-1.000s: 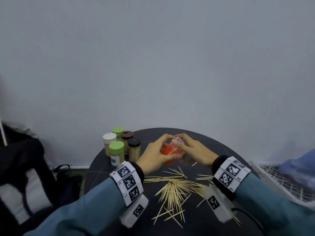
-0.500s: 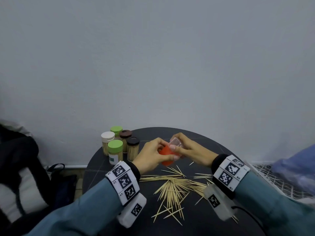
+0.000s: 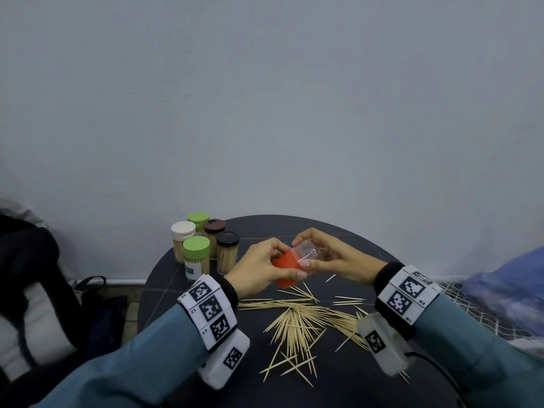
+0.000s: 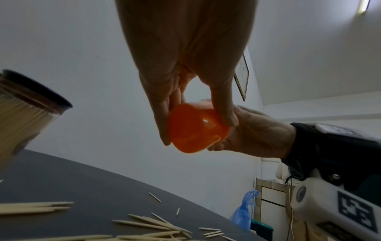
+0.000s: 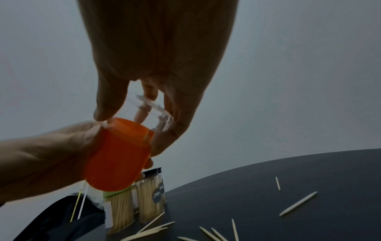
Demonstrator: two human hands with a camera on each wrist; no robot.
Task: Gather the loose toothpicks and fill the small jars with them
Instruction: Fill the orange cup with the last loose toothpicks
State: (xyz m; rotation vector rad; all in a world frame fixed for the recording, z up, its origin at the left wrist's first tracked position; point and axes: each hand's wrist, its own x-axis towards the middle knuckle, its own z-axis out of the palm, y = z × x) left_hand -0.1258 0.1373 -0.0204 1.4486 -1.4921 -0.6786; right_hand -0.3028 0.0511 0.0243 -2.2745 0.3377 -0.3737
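Jar (image 3: 307, 252) tilted above the table (image 3: 164, 275), orange cap (image 3: 287, 267) low-left, clear base up-right. Left hand (image 3: 259, 267) grips the cap; right hand (image 3: 335, 257) pinches the body.

The jar's (image 3: 309, 251) mouth is hidden inside the orange cap (image 3: 287, 267); its contents cannot be told. Far jars (image 3: 201, 222) are partly blocked by nearer ones.

We see a plain pale grey wall (image 3: 265, 98) behind a round dark grey table (image 3: 338, 387). A black-and-white padded chair (image 3: 26, 304) stands left; a white wire rack (image 3: 482, 313) with blue cloth (image 3: 512, 284) lies right. A framed picture (image 4: 242, 76) hangs on a side wall.
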